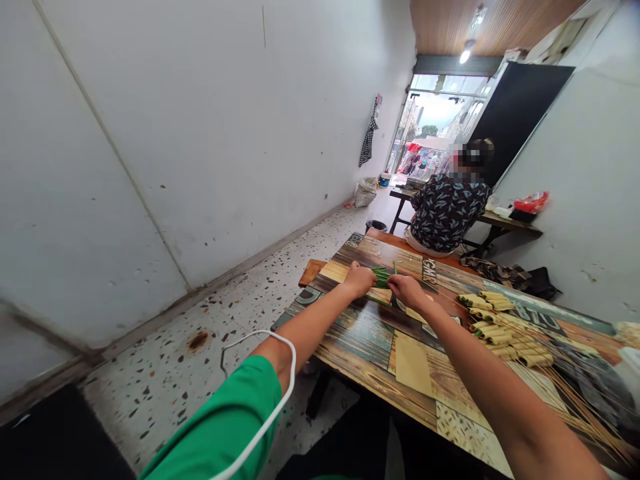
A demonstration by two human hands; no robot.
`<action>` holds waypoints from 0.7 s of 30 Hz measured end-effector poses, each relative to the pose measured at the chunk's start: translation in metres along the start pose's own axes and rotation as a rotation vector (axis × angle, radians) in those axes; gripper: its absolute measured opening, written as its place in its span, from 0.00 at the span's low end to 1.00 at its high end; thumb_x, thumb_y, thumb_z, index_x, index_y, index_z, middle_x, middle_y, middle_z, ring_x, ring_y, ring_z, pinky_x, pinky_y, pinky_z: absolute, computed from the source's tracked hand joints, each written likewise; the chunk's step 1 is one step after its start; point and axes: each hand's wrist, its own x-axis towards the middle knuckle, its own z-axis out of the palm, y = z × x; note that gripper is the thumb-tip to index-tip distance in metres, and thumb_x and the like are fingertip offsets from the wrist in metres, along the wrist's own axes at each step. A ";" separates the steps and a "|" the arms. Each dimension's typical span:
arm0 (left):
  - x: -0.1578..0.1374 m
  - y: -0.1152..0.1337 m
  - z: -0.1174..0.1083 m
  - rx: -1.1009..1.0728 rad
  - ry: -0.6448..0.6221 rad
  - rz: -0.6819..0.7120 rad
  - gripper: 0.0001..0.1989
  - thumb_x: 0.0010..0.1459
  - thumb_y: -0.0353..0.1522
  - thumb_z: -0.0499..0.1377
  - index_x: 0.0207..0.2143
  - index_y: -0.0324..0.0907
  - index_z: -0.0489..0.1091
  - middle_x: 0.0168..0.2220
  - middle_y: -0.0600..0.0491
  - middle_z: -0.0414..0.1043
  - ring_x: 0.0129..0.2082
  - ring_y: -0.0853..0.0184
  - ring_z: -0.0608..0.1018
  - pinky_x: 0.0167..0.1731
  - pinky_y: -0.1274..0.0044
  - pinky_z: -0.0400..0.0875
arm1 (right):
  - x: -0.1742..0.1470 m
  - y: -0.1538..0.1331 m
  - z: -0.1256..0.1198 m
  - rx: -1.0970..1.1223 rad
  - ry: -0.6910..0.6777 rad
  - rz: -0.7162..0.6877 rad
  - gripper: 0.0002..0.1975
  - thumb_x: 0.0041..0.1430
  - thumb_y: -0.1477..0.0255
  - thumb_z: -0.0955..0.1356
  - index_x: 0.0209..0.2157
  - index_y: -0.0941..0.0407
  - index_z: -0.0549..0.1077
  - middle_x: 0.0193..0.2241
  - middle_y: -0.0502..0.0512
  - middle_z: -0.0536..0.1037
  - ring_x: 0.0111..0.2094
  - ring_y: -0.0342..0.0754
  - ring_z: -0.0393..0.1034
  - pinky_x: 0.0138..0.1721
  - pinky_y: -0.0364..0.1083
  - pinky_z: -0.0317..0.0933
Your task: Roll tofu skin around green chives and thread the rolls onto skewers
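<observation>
My left hand (360, 280) reaches over the table and pinches one end of a small bunch of green chive-like stalks (381, 276). My right hand (404, 289) has its fingers closed on the other end of the bunch. Part of the bunch is hidden behind the fingers. Below the hands, a flat, pale yellow sheet (413, 365) like tofu skin lies on the table. Right of my right hand, several skewered yellow rolls (495, 330) are piled up, with green showing at some ends.
The patterned wooden table (350, 337) runs away from me. Long thin sticks (575, 407) and a grey plastic bag (595, 377) lie at its right side. A person (447, 210) in a leaf-patterned shirt sits beyond the far edge. A white cable (280, 403) loops over my left arm.
</observation>
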 end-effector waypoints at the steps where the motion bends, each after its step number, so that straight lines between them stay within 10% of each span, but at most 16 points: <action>1: 0.001 -0.001 0.000 -0.012 -0.007 -0.010 0.10 0.60 0.30 0.57 0.31 0.39 0.78 0.37 0.44 0.80 0.41 0.59 0.78 0.47 0.65 0.56 | 0.002 0.000 0.002 0.043 0.011 0.010 0.12 0.60 0.74 0.63 0.38 0.57 0.79 0.36 0.58 0.81 0.36 0.48 0.74 0.39 0.43 0.61; 21: 0.002 -0.018 -0.015 -0.393 -0.093 -0.001 0.09 0.51 0.31 0.61 0.28 0.35 0.81 0.17 0.57 0.67 0.21 0.72 0.64 0.26 0.78 0.55 | 0.008 0.008 0.012 1.071 -0.089 0.310 0.15 0.40 0.65 0.77 0.19 0.59 0.71 0.17 0.48 0.72 0.18 0.37 0.62 0.20 0.39 0.59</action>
